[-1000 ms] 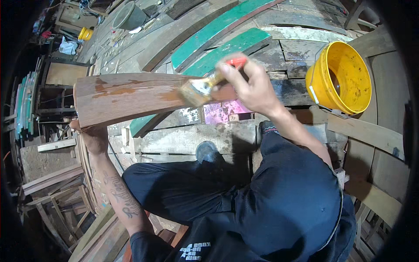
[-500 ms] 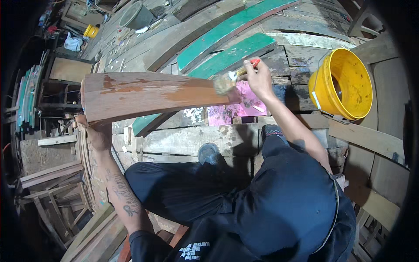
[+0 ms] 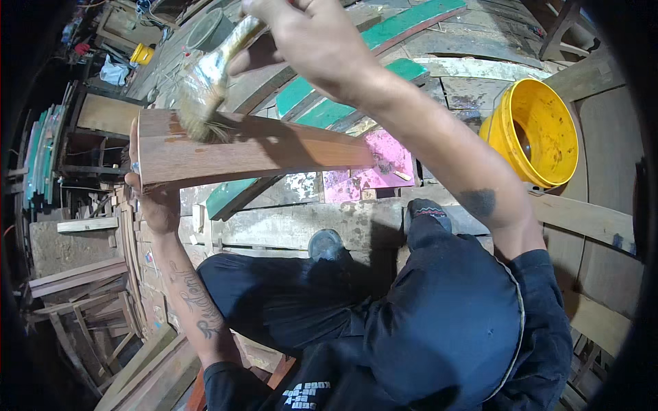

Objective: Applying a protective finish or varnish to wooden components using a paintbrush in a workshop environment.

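A long brown wooden board (image 3: 274, 154) lies across in front of me, its wide end at the left and its narrow end over a pink sheet (image 3: 394, 152). My left hand (image 3: 159, 205) grips the wide end from below, the thumb along its edge. High above the board, my right hand (image 3: 308, 41) holds a paintbrush (image 3: 223, 58) by the handle. The pale bristles touch the upper edge of the board near its left end, by a darker wet patch. My right forearm passes over the board's far side.
A yellow bucket (image 3: 506, 130) with stained inner walls stands at the right. Green-painted boards (image 3: 411, 24) lie on the plank floor beyond. A grey bucket (image 3: 205, 31) sits at the back left. Stacked timber (image 3: 82, 274) fills the left side.
My right hand has swept the paintbrush leftward and up, from the board's narrow end to near its wide end. The left hand keeps its hold on the board.
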`<state>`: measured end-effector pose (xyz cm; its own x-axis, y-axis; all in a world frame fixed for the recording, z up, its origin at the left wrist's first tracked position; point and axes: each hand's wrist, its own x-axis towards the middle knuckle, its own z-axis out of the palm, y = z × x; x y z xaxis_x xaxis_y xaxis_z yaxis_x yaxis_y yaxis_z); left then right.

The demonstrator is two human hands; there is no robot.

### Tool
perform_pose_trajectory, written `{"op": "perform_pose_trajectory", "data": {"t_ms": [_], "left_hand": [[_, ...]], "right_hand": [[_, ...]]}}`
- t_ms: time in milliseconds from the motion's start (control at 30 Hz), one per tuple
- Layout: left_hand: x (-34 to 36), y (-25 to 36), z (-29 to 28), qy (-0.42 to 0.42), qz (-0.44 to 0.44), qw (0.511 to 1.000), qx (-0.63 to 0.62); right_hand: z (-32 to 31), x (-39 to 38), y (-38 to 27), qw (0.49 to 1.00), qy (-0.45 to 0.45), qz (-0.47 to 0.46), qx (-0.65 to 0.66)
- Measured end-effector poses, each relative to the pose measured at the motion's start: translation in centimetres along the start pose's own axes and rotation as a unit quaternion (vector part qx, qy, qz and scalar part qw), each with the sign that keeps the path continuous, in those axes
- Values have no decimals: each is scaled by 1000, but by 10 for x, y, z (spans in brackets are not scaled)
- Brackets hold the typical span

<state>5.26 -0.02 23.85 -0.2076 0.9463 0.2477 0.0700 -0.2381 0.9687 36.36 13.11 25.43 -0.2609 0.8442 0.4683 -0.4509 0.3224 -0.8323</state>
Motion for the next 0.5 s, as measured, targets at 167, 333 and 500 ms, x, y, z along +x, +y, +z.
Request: {"op": "perform_pose_trajectory", "data": {"t_ms": [167,333,500], "left_hand": [[3,7,30,-29,14,999,11],[1,3,16,-5,-17,1000,12],[-2,6,7,-25,-10,999,29]], "right_hand": [[-11,-28,50,980,56,57,183],[-67,-97,112,979,132,153,-4],[-78,-89,95,978,95,159,-101]]}}
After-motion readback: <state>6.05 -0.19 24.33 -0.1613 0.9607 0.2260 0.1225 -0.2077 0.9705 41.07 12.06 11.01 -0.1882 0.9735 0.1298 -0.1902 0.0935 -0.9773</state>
